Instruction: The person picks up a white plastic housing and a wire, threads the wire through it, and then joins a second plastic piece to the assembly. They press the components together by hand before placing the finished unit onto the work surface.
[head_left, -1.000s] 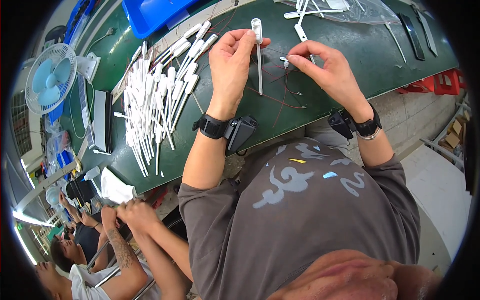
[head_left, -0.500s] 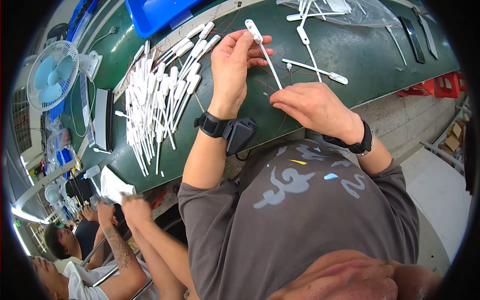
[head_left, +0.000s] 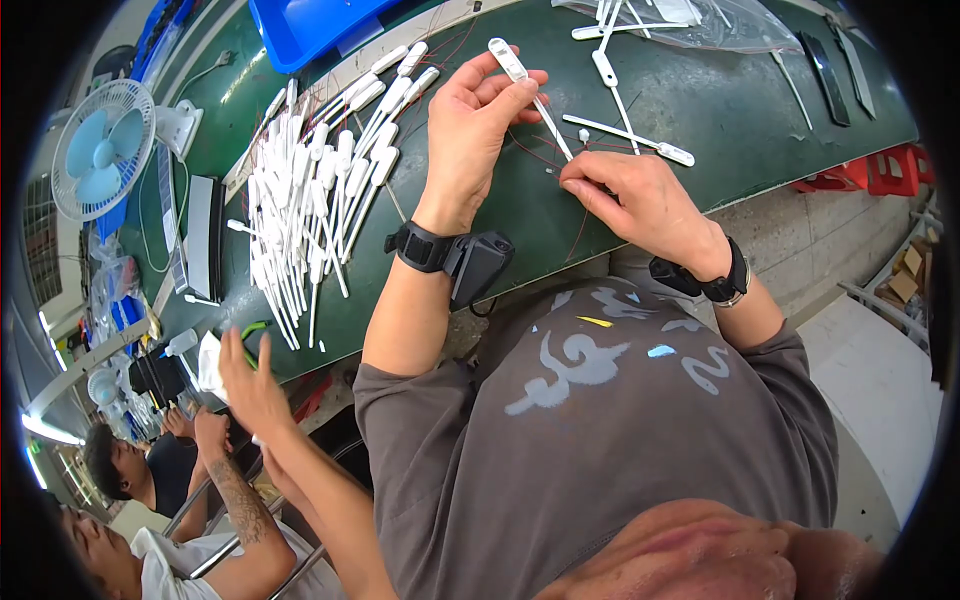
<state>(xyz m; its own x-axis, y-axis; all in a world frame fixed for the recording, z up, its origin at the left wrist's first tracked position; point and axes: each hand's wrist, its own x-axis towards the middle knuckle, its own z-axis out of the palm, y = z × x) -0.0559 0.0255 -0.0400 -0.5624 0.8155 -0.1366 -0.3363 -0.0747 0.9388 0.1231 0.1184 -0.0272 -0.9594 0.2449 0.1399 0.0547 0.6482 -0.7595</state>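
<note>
My left hand (head_left: pixel 468 135) pinches a slender white plastic stick (head_left: pixel 512 62) just below its long oval head, which has an opening in its face. The stick slants down to the right toward my right hand (head_left: pixel 640 197), whose fingers are closed at its lower end. Beside those fingertips a small shiny metal tip (head_left: pixel 552 171) pokes out, and thin dark red wires trail around it. Exactly what the right fingertips cover is hidden. Past my right hand, two similar white sticks lie crossed, one with its head (head_left: pixel 676 154) toward the right.
A heap of white sticks (head_left: pixel 320 190) with thin wires lies left of my left hand. Behind are a blue tray (head_left: pixel 310 35) and a clear plastic bag (head_left: pixel 700 30). A fan (head_left: pixel 104 152) stands far left. A co-worker's hand (head_left: pixel 252 385) reaches near the table's front edge at lower left.
The stick has turned slightly in my left hand, and the left thumb now lies lower along it. My right hand has shifted a little right. The co-worker's hand has risen and spread.
</note>
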